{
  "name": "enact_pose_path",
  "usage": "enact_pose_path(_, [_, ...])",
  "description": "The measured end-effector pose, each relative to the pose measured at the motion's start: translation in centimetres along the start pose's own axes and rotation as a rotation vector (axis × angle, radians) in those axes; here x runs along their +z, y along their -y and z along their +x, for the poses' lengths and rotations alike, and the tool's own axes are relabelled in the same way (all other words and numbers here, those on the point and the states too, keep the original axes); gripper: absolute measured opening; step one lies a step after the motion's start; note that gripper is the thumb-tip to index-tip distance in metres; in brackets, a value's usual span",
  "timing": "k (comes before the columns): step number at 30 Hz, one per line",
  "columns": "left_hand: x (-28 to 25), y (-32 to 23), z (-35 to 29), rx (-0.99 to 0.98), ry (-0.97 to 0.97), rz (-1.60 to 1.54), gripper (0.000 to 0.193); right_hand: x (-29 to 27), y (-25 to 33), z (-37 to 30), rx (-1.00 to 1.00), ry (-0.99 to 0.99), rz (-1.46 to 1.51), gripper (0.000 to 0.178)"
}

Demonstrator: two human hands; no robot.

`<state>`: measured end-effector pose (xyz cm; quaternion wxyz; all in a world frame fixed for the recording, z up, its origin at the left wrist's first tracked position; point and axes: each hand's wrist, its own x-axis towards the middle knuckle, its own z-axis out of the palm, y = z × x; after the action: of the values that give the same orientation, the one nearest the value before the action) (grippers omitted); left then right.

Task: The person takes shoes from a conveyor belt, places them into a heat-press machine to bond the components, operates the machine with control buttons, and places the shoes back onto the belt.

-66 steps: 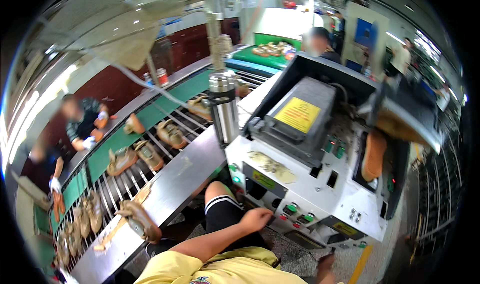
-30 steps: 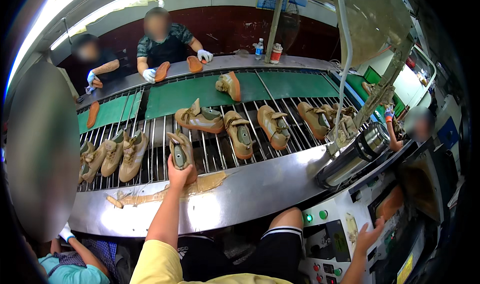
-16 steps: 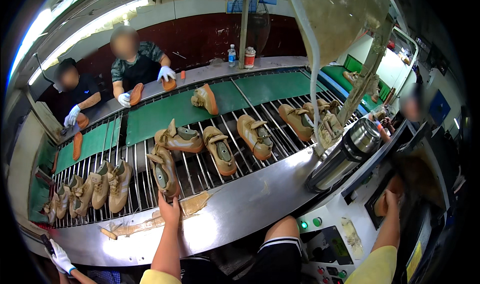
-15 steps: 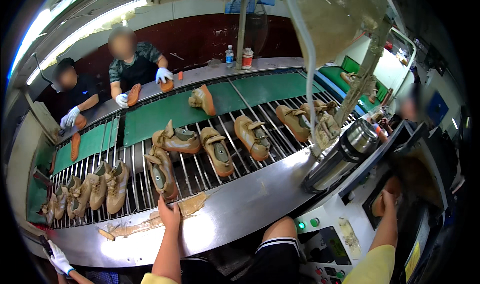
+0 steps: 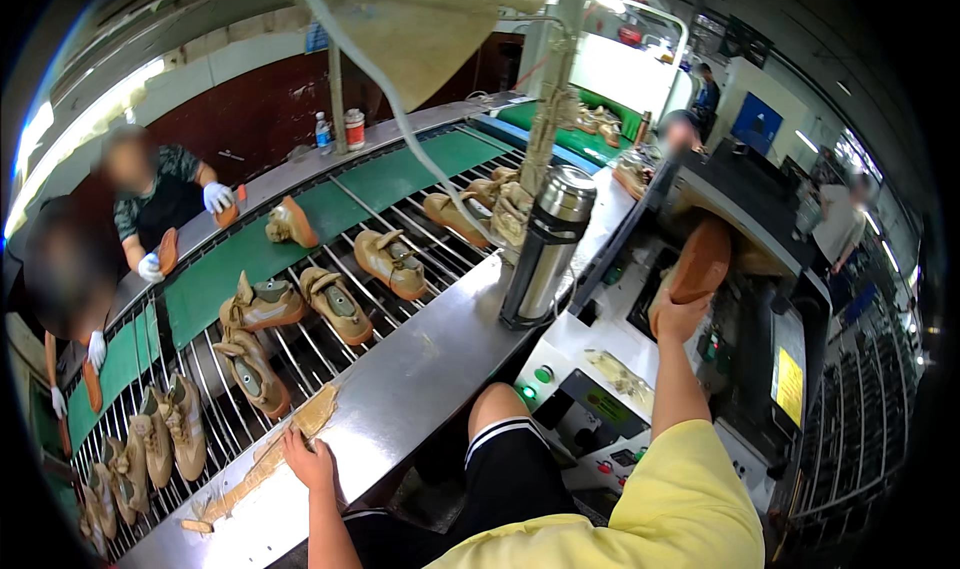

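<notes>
My right hand (image 5: 683, 316) grips a tan shoe (image 5: 703, 259) with its orange-brown sole turned toward me, in the opening of a machine (image 5: 740, 204). On the metal ledge (image 5: 400, 384), my left hand (image 5: 308, 459) lies with its fingers out on a strip of brown tape (image 5: 318, 411), holding nothing. Just beyond those fingers, a tan shoe (image 5: 252, 374) rests on the roller conveyor. Several more shoes stand on the rollers, among them one pair (image 5: 180, 429) at left and a grey-striped shoe (image 5: 390, 262) farther back.
A steel thermos (image 5: 548, 244) stands on the ledge beside a hanging pale hose (image 5: 395, 99). Green-lit buttons sit on the machine's white panel (image 5: 570, 354). Across the conveyor, a gloved co-worker (image 5: 165, 194) handles soles; another person is at far left. A wire rack (image 5: 860, 429) stands at right.
The view has swung right. My right hand has raised the shoe inside the machine opening, so its sole shows. My left hand has come off the nearest conveyor shoe onto the ledge.
</notes>
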<state>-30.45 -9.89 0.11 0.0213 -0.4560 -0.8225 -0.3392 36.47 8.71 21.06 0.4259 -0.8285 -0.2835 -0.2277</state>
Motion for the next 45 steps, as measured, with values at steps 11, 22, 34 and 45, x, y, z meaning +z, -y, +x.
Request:
enact_pose_path(11, [-1.6,-2.2,-3.1,-0.139,0.078,-0.320,0.039,-4.4,-2.3,-10.7,0.053,0.005,0.895,0.097])
enact_pose_path(22, [-6.7,-16.1,-5.5,-0.265,0.832,-1.952,0.082,-13.5,14.2,-26.1,-0.196,1.914,1.321,0.065])
enact_pose_path(34, [-15.5,11.0,2.1,-0.664,-0.336,-1.599,0.039,-9.0,13.0,-29.6,-0.676,1.812,0.680,0.041])
enact_pose_path(45, [-7.2,10.2,15.9,-0.380,-0.106,-0.558,0.052,-4.0,7.4,-31.7,-0.442,1.573,0.647,0.020])
